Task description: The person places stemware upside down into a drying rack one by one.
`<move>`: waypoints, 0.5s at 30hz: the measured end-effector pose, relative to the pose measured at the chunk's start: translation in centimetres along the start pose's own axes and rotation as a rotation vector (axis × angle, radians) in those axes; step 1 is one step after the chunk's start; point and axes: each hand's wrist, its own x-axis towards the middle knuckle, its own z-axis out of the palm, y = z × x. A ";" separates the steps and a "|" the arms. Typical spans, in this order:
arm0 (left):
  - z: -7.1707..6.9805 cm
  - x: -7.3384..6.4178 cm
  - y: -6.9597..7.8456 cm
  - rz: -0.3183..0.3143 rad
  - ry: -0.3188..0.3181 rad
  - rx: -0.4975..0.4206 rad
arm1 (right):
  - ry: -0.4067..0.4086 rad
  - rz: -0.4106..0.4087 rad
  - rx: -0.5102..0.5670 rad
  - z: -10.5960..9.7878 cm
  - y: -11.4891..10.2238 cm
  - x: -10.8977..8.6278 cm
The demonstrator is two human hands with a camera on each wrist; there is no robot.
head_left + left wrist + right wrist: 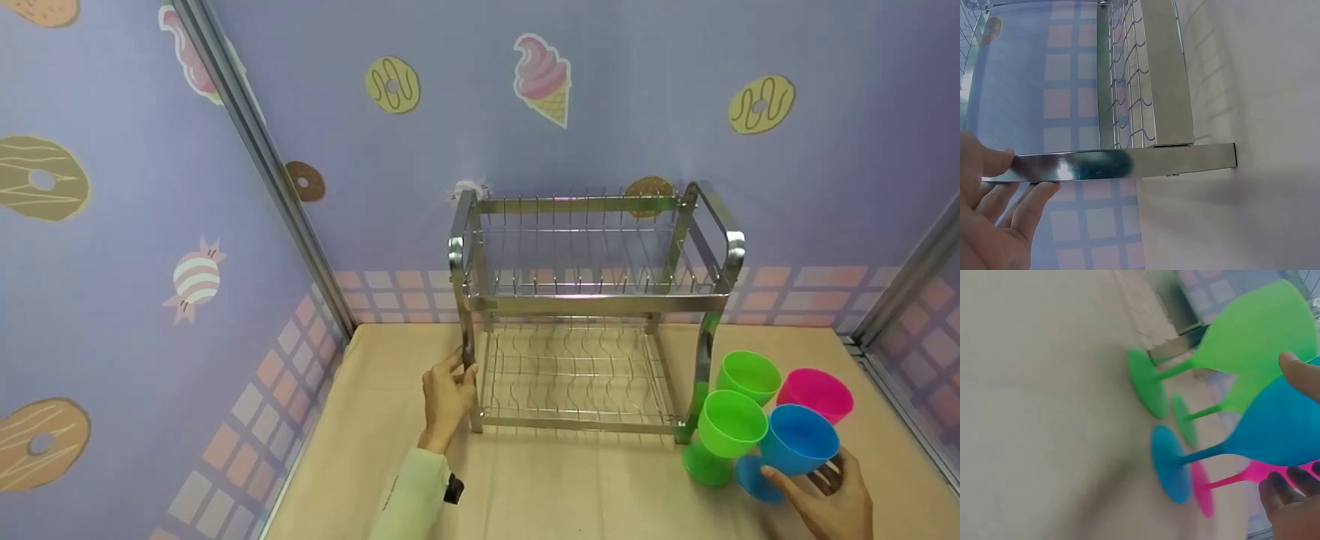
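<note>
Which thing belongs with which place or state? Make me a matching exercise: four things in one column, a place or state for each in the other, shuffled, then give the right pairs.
Things:
1. Left hand
2. Pink goblet
3. Blue goblet
4. Metal rack

Places or states:
A. Between the thumb and fingers of the right hand
B. Has two wire tiers
C. At a left-side upright post
D. Behind the blue goblet in the head view

Right pairs: 1-C, 2-D, 3-A, 4-B
</note>
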 end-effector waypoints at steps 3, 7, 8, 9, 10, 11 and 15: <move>0.0 0.0 0.1 -0.018 -0.002 -0.006 | -0.002 0.007 0.043 0.7 0.7 0.1; 0.0 0.0 0.2 -0.034 -0.006 -0.020 | 0.000 -0.003 0.060 1.5 1.3 0.2; 0.0 0.0 0.2 -0.032 -0.006 -0.022 | 0.001 -0.003 0.060 1.6 1.4 0.2; -0.1 0.0 0.2 -0.027 -0.008 -0.022 | 0.004 0.000 0.058 1.6 1.5 0.2; -0.1 0.0 0.1 -0.024 -0.010 -0.021 | 0.008 0.003 0.058 1.7 1.5 0.2; -0.1 0.0 0.1 -0.025 -0.011 -0.022 | 0.013 0.004 0.062 1.7 1.6 0.2; -0.2 -0.1 0.0 -0.035 -0.020 -0.014 | 0.044 -0.001 0.090 1.4 1.5 0.2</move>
